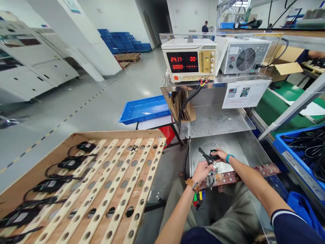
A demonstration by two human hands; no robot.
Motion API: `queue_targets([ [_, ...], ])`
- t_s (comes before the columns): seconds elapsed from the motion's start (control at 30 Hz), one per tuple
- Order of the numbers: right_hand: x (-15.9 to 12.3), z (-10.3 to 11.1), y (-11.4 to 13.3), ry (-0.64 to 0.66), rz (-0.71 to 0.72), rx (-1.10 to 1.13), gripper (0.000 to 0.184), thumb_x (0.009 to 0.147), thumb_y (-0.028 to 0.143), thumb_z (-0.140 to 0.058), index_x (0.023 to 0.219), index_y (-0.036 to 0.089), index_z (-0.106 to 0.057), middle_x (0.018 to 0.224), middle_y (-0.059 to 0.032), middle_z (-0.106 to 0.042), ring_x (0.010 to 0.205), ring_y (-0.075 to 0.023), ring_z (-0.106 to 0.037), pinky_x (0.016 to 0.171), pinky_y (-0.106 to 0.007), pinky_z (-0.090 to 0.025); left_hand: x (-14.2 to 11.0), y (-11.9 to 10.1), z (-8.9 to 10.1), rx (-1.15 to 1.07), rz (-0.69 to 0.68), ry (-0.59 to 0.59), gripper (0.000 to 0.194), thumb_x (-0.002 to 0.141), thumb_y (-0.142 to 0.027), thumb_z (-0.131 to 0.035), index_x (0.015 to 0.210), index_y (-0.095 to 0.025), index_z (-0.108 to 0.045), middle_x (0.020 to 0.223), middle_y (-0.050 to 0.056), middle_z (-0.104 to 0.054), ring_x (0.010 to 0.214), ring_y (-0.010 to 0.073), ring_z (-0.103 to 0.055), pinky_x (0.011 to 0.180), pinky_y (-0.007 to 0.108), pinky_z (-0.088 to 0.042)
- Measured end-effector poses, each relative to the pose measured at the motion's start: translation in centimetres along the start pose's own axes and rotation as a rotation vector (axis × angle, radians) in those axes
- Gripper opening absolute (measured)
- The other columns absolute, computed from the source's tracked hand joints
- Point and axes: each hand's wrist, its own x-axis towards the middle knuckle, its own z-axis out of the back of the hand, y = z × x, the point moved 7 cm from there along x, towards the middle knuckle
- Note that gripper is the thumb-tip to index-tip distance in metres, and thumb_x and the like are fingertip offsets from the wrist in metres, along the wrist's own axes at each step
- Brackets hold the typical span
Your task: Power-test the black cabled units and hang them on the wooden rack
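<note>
My left hand (202, 171) is closed in a pinch on a black cable end (211, 174) just above a brown strip with screw terminals (236, 175) that lies across a metal tray (243, 144). My right hand (220, 155), with a teal band at the wrist, is closed on a bundled black cable (207, 156) a little farther back over the tray. Coloured clips, green, yellow and red (199, 197), hang below the strip near my left wrist.
A wooden rack with holed slats (106, 189) at the left carries several black power adapters (69, 163). A power supply with red digits (190, 61) stands on the shelf above, beside a fan-fronted unit (243, 56). A blue bin of black cables (308, 152) is at the right. A person stands far back.
</note>
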Motion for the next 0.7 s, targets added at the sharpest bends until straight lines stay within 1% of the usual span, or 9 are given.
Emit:
queue_targets([
  [0.13,0.0,0.2,0.1,-0.009,0.009,0.051,0.037,0.075,0.023,-0.079,0.103,0.02,-0.055,0.097,-0.0058,-0.063,0.085,-0.0224,-0.063,0.071,-0.041,-0.061,-0.1,0.5,-0.5,-0.032,0.121,0.11,0.044,0.069,-0.053,-0.074,0.074,-0.01,-0.064,0.071,0.009,-0.071,0.057,0.0114,-0.05,0.056,0.024,-0.032],
  [0.23,-0.2,0.1,0.3,-0.009,0.01,0.069,0.036,0.075,0.022,-0.079,0.102,0.019,-0.055,0.094,-0.005,-0.063,0.084,-0.0215,-0.063,0.073,-0.042,-0.06,-0.2,0.6,-0.5,-0.028,0.175,0.144,0.047,0.064,-0.055,-0.078,0.072,-0.01,-0.064,0.072,0.009,-0.071,0.055,0.0096,-0.046,0.054,0.024,-0.029],
  [0.33,-0.4,0.0,0.5,-0.013,0.02,0.083,0.032,0.077,0.023,-0.077,0.101,0.019,-0.055,0.092,-0.0038,-0.063,0.08,-0.0199,-0.063,0.074,-0.041,-0.06,-0.4,0.4,-0.5,-0.017,0.165,0.144,0.048,0.065,-0.056,-0.078,0.07,-0.01,-0.065,0.071,0.009,-0.071,0.054,0.0088,-0.044,0.054,0.024,-0.027],
  [0.53,-0.9,-0.4,0.8,-0.017,0.026,0.096,0.03,0.076,0.023,-0.077,0.098,0.019,-0.057,0.088,-0.0042,-0.064,0.077,-0.0198,-0.064,0.072,-0.036,-0.059,-0.4,0.4,-0.4,-0.031,0.166,0.131,0.053,0.06,-0.059,-0.079,0.072,-0.009,-0.066,0.073,0.009,-0.072,0.057,0.0103,-0.046,0.056,0.024,-0.028],
  [0.7,-0.8,-0.5,1.0,-0.01,0.039,0.118,0.029,0.077,0.021,-0.076,0.098,0.018,-0.056,0.086,-0.0042,-0.064,0.076,-0.0199,-0.063,0.07,-0.038,-0.059,-0.3,0.7,-0.3,-0.022,0.151,0.118,0.054,0.061,-0.06,-0.077,0.073,-0.008,-0.065,0.074,0.01,-0.072,0.056,0.0104,-0.045,0.058,0.025,-0.027],
])
